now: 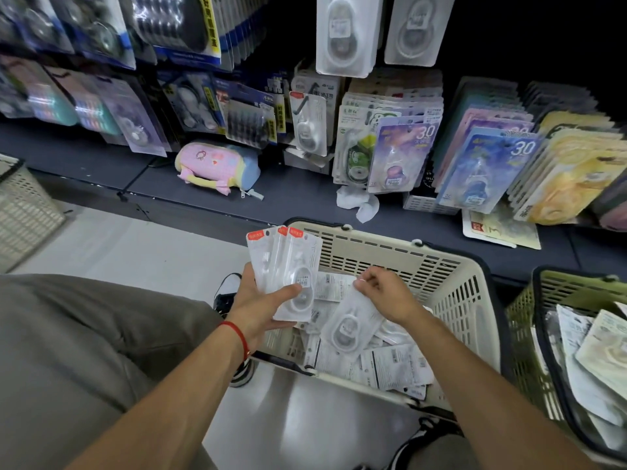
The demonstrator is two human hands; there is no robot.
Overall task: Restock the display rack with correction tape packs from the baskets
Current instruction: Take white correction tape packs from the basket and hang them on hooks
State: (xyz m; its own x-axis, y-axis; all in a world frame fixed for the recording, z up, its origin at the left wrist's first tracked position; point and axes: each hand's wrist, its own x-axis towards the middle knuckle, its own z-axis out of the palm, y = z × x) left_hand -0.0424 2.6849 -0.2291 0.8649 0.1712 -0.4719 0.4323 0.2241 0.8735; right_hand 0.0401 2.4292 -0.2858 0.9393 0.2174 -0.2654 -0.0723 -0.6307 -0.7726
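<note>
Left hand point(261, 307) grips a fanned stack of packs point(288, 266) over the cream basket's point(458, 300) left rim, freeing the right hand point(383, 293) to pinch another pack point(349, 327) from the heap inside.

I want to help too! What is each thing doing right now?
Left hand: holds a fanned stack of white correction tape packs.
Right hand: pinches one clear pack in the basket.
Cream plastic basket: holds loose packs.
Green plastic basket: holds packs.
</note>
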